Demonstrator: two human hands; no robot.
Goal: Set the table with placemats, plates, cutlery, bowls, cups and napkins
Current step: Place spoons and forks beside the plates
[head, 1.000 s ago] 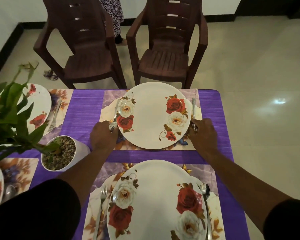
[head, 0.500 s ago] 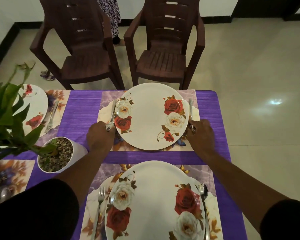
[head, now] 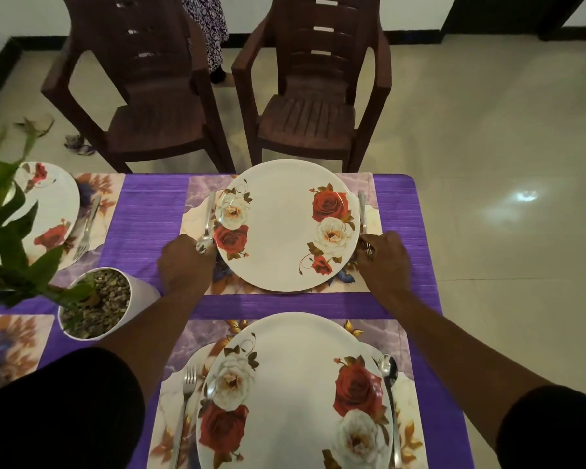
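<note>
The far plate [head: 285,228], white with roses, sits on a floral placemat [head: 369,187] on the purple tablecloth [head: 142,225]. My left hand [head: 183,265] is at the plate's left edge and pinches the bowl end of a spoon [head: 206,221] that lies along the rim. At the plate's right edge, my right hand [head: 384,258] pinches the tine end of a fork [head: 362,211]. Closer to me lies a second plate [head: 295,394] on its own placemat [head: 183,340], with a fork [head: 183,407] to its left and a spoon [head: 389,384] to its right.
A white pot [head: 139,292] of gravel holding a leafy plant [head: 7,225] stands at the left. Behind it a third plate [head: 48,204] has a fork [head: 87,228] beside it. Two brown plastic chairs [head: 312,123] face the far edge. A person's patterned skirt [head: 207,25] shows behind them.
Both hands stay at the sides of the far plate, on the spoon and the fork. Only my view has drifted a little.
</note>
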